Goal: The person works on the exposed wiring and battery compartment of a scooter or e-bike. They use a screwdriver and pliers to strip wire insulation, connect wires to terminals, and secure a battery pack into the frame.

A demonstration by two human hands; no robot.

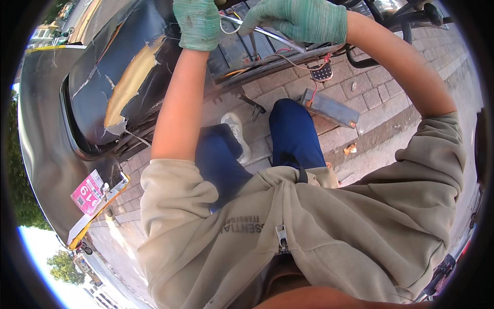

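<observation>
Both my hands wear green knit work gloves and reach over an open battery compartment at the top of the view. My left hand [196, 23] is beside the torn seat, its fingers cut off by the upper edge. My right hand [303, 19] is bent over a silver metal bar [280, 38], fingers curled. A thin white wire [225, 28] loops toward its fingertips, which seem pinched on it. Under the hands sit dark grey battery blocks [239, 49] with red and yellow wires. Along the compartment's edge runs a corrugated cable sleeve [267, 60].
The dark seat [121, 77] is split, showing yellow foam. A loose grey battery [332, 108] with a red wire lies on the brick paving, near a pedal [321, 72]. A kickstand-like black piece [252, 104] is by my shoe [235, 135]. Metal bodywork [38, 129] stands at left.
</observation>
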